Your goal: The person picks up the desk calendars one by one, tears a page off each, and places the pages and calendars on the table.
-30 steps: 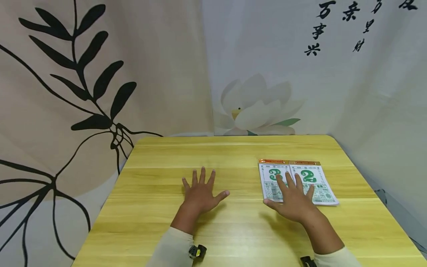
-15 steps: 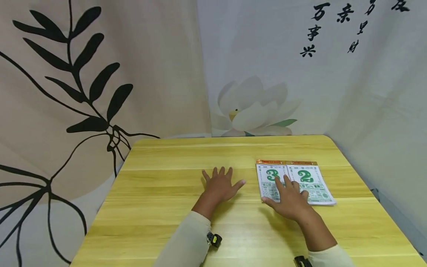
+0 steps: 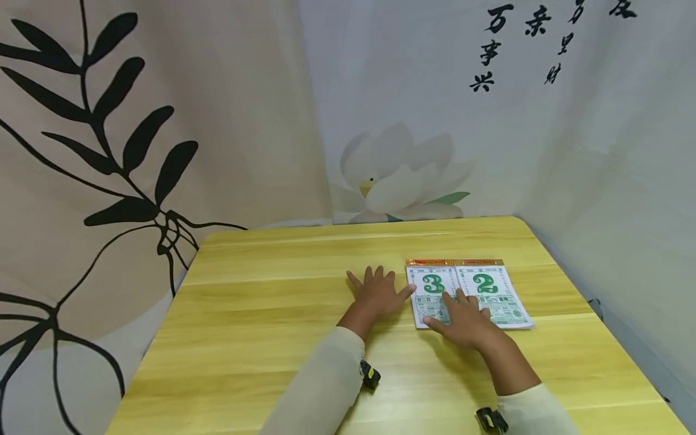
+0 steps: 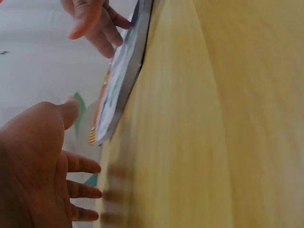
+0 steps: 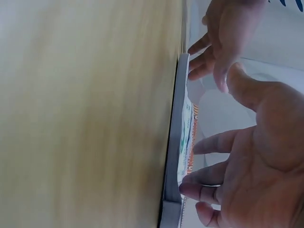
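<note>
A tear-off calendar (image 3: 502, 302) lies flat on the table, two thick white pads side by side with large green numerals 3 and 2 and a red-and-gold strip along the top. My right hand (image 3: 464, 323) is over its lower front part, fingers lightly bent and fingertips close over the pages, as the right wrist view shows with the hand (image 5: 270, 152) beside the grey pad edge (image 5: 176, 128). Spread fingers mark my left hand (image 3: 377, 299), just left of the calendar, its thumb tip overlapping the left edge in the head view. Neither hand grips anything.
The yellow wood-grain table (image 3: 261, 338) extends on all sides of the calendar. Behind it hangs a pale cloth (image 3: 255, 121) printed with black leaves, a lotus and black characters. Each wrist wears a small black device (image 3: 371, 374).
My left hand has moved right across the table to the calendar's left side. My right hand's fingers have bent slightly and drawn back toward the calendar's lower part. The head view has shifted right.
</note>
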`<action>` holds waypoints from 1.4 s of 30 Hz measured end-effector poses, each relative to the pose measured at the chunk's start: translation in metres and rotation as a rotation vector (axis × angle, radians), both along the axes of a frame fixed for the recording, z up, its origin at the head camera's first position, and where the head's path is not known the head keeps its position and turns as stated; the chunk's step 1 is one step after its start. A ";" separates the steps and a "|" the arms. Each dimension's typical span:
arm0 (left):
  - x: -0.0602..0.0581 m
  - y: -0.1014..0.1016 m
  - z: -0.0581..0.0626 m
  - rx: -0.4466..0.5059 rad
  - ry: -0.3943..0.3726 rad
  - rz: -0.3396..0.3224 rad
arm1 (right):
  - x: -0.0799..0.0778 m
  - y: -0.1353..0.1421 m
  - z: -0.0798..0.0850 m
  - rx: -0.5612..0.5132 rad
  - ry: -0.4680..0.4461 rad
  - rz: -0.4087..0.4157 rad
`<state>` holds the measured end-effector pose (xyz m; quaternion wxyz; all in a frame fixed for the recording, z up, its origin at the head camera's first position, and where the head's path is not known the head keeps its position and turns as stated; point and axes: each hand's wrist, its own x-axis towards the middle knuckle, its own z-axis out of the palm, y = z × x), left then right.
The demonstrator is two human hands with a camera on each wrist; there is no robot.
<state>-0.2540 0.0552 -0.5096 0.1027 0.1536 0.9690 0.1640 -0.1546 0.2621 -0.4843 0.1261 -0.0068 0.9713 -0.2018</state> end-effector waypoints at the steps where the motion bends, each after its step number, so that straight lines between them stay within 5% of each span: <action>1: -0.002 0.002 -0.002 -0.001 0.006 0.009 | -0.001 0.000 -0.001 -0.011 -0.004 0.000; 13: -0.024 0.035 -0.022 -0.044 0.086 0.091 | -0.002 0.004 -0.003 0.001 -0.027 0.015; 25: -0.023 0.043 -0.027 0.027 0.040 0.103 | -0.004 0.001 0.001 0.003 -0.039 0.042; 37: -0.012 0.056 -0.023 0.302 0.115 0.096 | -0.001 0.005 0.006 0.003 -0.044 0.058; 42: -0.004 0.052 -0.020 0.484 0.044 0.056 | -0.003 0.004 0.005 -0.008 -0.049 0.080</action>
